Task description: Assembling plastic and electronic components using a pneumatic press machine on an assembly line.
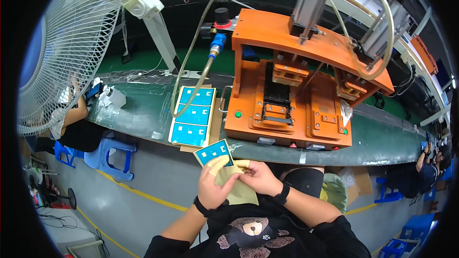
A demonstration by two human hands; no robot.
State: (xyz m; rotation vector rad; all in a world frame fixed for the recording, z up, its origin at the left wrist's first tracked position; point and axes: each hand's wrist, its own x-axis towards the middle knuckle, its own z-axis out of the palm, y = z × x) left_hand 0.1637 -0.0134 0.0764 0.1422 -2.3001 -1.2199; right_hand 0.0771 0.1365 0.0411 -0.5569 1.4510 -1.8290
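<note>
My left hand (212, 188) is closed on a blue sticker sheet (217, 150) with small white cutouts, held in front of my body just off the bench edge. Pale yellow backing paper (243, 195) hangs below the blue part. Beside it, my right hand (261, 177) has its thumb and forefinger pinched together at the sheet's right edge; the piece between those fingertips is too small to make out. Yellow finger covers sit on fingers of both hands. Beyond them on the bench lies a stack of similar blue sheets (192, 119), three panels long.
An orange press machine (288, 136) with two stations stands on the green bench (382, 137). A black part (277, 91) rests in its left station. An air hose (207, 74) loops over the stack. A large fan (76, 43) fills the upper left. Co-workers sit at both sides, near blue stools (111, 155).
</note>
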